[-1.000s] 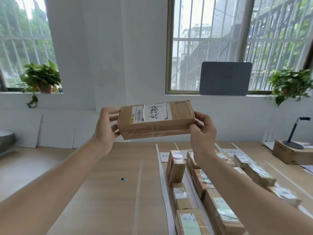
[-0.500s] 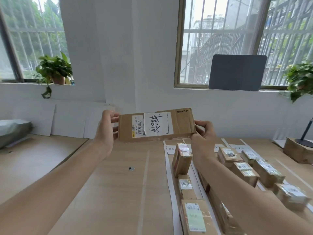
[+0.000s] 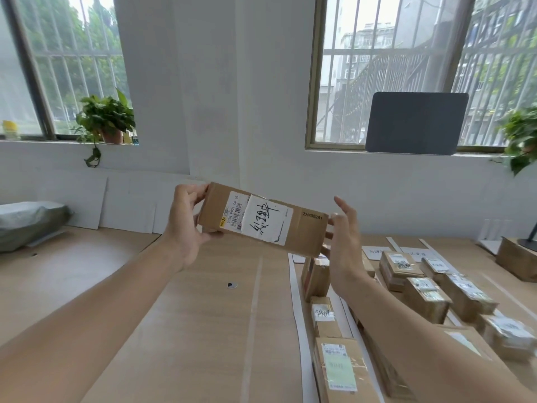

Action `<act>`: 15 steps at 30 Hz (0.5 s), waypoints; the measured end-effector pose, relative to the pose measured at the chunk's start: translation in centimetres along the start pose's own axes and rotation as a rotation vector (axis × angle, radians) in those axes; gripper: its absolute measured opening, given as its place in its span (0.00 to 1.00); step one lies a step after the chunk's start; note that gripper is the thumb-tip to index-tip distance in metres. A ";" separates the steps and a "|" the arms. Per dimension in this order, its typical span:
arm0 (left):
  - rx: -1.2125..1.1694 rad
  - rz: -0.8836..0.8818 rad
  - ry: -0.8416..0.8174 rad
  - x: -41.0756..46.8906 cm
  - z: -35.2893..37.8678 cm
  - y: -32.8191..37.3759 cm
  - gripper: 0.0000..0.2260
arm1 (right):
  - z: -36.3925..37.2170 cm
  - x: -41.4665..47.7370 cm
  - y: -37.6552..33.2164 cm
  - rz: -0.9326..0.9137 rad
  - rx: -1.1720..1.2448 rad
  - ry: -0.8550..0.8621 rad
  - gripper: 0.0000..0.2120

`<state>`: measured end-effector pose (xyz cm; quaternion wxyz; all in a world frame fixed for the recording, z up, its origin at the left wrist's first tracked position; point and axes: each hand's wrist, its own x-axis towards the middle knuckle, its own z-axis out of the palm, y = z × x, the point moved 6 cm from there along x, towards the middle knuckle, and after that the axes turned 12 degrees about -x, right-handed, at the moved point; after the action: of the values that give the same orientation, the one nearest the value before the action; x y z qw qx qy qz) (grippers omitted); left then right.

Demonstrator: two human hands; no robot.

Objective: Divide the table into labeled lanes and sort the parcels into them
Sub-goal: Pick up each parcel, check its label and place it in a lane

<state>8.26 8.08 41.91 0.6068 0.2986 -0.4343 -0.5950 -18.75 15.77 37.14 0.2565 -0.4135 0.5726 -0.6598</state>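
Long brown cardboard parcel (image 3: 261, 222), white handwritten label facing the camera: held in the air above the pale wooden table (image 3: 189, 315), tilted with its right end lower. Left hand (image 3: 186, 225) grips its left end. Right hand (image 3: 345, 239) has straight, spread fingers at its right end; contact unclear. Below right, smaller taped cardboard parcels (image 3: 424, 295) lie in rows between white paper strips (image 3: 299, 309).

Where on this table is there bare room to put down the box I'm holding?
Bare: the light wooden tabletop left of the long white paper strip, around the small round dark hole. Crowded: right of that strip, rows of brown cardboard parcels fill the lanes.
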 end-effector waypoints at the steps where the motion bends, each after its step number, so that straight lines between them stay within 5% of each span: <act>1: -0.004 0.013 0.004 0.0 0.1 0.1 0.24 | 0.1 0.0 0.2 0.021 -0.076 -0.017 0.20; 5: -0.057 0.019 0.005 0.0 0.9 0.6 0.23 | 0.9 -0.5 1.0 0.117 -0.170 -0.057 0.20; 10: -0.343 -0.072 0.029 0.3 1.2 0.1 0.21 | 1.7 -1.0 1.5 0.176 -0.002 -0.093 0.17; 15: -0.189 -0.132 -0.160 -1.1 3.1 -1.9 0.24 | 2.8 -1.7 1.4 0.188 -0.001 -0.176 0.17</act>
<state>4.76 9.37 41.38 0.5551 0.2200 -0.4026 -0.6938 -15.71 15.30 35.41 0.3662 -0.4146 0.5843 -0.5938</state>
